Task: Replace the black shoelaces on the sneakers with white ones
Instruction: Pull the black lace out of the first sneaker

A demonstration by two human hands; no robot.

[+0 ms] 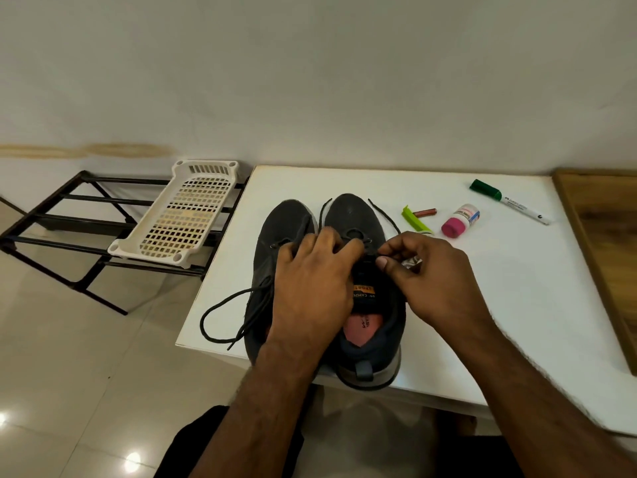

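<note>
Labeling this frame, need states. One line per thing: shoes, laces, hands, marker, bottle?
right sneaker: upright, black lace partly pulled out
left sneaker: upright, black lace in, ends loose
left hand: fingers curled at right sneaker's lace
right hand: pinching there
green marker: capped, lying flat
pink-capped bottle: closed, on its side

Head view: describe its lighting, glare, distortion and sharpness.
Head view: soft, even indoor light; faint shadows under the sneakers on the white table. Bright glare spots on the floor tiles at lower left. Wide-angle bending curves the table edges and the black rack. The left hand and right hand look slightly soft; the green marker stays readable in outline, its print not.
</note>
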